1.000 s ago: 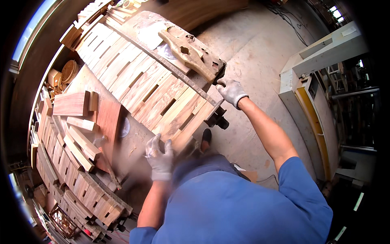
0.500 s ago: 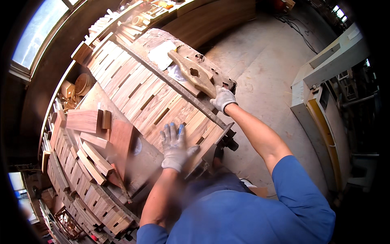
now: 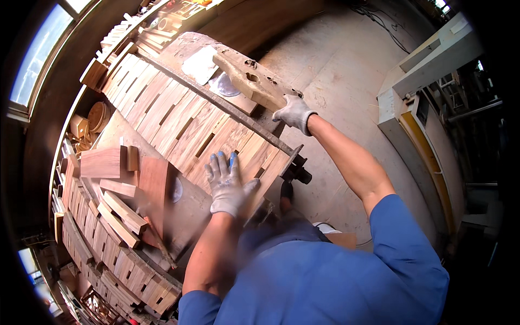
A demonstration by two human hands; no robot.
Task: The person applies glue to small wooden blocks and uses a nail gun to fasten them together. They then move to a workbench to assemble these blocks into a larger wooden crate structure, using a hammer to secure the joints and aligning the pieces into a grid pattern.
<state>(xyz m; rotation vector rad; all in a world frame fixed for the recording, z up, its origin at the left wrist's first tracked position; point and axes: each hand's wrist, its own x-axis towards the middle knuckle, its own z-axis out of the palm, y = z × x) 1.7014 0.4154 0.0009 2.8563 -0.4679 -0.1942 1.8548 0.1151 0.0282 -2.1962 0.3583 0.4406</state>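
My left hand (image 3: 226, 187), in a pale grey work glove with blue on the fingertips, lies flat with its fingers spread. It rests on the near end of a row of light wooden pieces (image 3: 187, 127) set side by side with dark slots between them. My right hand (image 3: 295, 114), also gloved, is closed round the near end of a long worn wooden piece (image 3: 242, 78) with wavy edges and a hole in its middle. That piece lies slanting over the pitted bench edge beyond the row; my palm hides its gripped end.
Reddish boards (image 3: 154, 187) and pale wooden strips (image 3: 120, 219) lie piled on the left. A white sheet (image 3: 200, 64) rests on the far bench part. A dark clamp-like fitting (image 3: 297, 169) juts from the near corner. Off to the right stands a pale machine frame (image 3: 401, 116).
My right hand has shifted slightly up and left in the view, and the worn wooden piece has tilted a little. The whole scene has slid left. My left hand stays flat on the row.
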